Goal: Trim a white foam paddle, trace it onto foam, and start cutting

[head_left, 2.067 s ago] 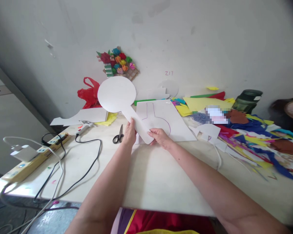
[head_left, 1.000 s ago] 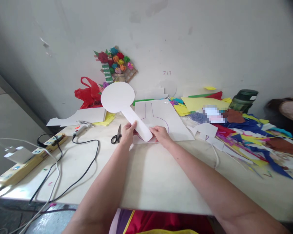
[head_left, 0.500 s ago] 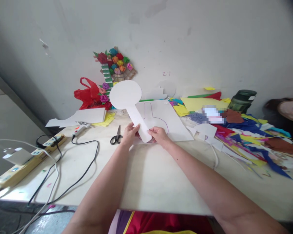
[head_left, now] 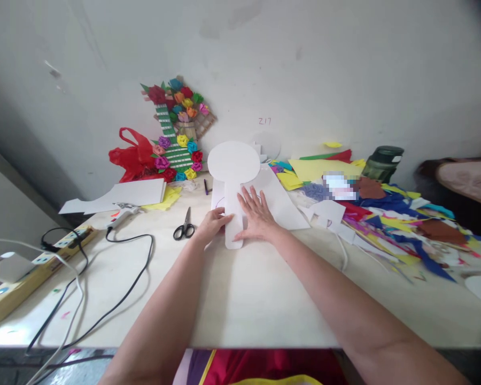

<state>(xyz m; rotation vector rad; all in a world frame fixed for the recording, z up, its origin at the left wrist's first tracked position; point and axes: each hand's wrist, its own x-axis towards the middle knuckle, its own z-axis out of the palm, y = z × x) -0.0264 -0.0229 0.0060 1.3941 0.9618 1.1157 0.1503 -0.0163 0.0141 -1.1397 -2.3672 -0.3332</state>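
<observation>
A white paper cutout [head_left: 233, 163] with a rounded head and a long straight stem stands out over a larger white sheet [head_left: 286, 206]. Purple pen lines on that sheet are mostly covered now. My left hand [head_left: 213, 224] grips the left edge of the stem, thumb on top and the other fingers partly hidden. Over the right side of the stem, my right hand [head_left: 257, 218] lies with fingers spread, touching cutout and sheet. Black-handled scissors [head_left: 184, 227] rest on the table to the left of my left hand.
At left are a glue gun [head_left: 122, 216], its black cord and a yellow power strip [head_left: 40, 267]. Behind stand a paper-flower decoration [head_left: 172, 133] and a red plastic bag [head_left: 134, 155]. Coloured paper scraps [head_left: 417, 224] heap up at right, near a green bottle [head_left: 382, 163].
The cutout has gone from tilted left to upright, its stem lower over the sheet. My right hand has changed from pinching the stem's end to lying spread on it.
</observation>
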